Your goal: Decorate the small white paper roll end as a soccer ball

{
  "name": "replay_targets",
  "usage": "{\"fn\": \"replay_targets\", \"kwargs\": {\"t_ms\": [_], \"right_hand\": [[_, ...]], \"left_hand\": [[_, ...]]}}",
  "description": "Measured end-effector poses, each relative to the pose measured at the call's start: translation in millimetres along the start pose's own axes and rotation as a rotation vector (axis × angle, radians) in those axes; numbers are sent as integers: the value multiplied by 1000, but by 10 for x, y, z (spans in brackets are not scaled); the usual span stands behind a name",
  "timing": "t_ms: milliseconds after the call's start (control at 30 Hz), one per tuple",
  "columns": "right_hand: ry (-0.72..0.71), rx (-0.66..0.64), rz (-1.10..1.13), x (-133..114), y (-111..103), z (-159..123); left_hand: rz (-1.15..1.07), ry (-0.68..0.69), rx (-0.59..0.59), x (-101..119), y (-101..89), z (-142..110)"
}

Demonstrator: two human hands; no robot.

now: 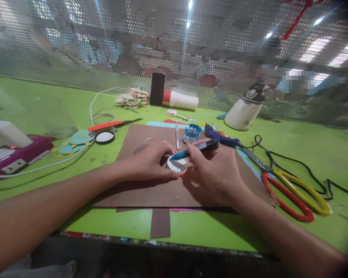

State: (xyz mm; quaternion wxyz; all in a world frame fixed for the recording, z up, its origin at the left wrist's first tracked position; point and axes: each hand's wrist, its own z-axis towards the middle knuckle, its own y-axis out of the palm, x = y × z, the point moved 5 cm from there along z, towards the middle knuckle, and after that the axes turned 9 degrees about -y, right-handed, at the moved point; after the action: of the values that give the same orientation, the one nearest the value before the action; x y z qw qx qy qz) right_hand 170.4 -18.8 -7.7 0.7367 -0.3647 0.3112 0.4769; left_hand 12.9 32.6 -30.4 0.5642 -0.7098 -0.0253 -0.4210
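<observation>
My left hand (pixel 152 160) is closed on a small round white disc with a red rim (pixel 177 165), holding it down on a brown sheet of paper (pixel 150 189). My right hand (pixel 217 170) grips a blue and black marker (pixel 195 149). The marker's blue end points left and rests on the disc's top edge. Both hands meet at the middle of the brown sheet.
Large scissors with red and yellow handles (pixel 292 191) lie to the right, beside a blue glue gun (pixel 220 138) and its black cord (pixel 295 170). A small blue jar (pixel 191 133), a white kettle (pixel 245 108), a white cup (pixel 181 100), paper rings (pixel 81 138) and a purple device (pixel 16 154) sit around.
</observation>
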Motion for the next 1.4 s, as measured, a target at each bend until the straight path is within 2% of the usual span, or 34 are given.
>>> {"fn": "replay_targets", "kwargs": {"t_ms": [233, 567, 933, 1200, 1400], "right_hand": [[43, 16, -57, 14, -17, -27], [-60, 158, -175, -192, -198, 38], [-53, 138, -74, -174, -191, 50], [-75, 93, 5, -222, -168, 64], [22, 48, 27, -151, -162, 70]], "left_hand": [[3, -18, 0, 14, -1, 0], [-28, -19, -2, -16, 18, -6], [-76, -104, -21, -50, 15, -17], [-28, 56, -49, 11, -17, -1], [-93, 54, -63, -32, -6, 0]]}}
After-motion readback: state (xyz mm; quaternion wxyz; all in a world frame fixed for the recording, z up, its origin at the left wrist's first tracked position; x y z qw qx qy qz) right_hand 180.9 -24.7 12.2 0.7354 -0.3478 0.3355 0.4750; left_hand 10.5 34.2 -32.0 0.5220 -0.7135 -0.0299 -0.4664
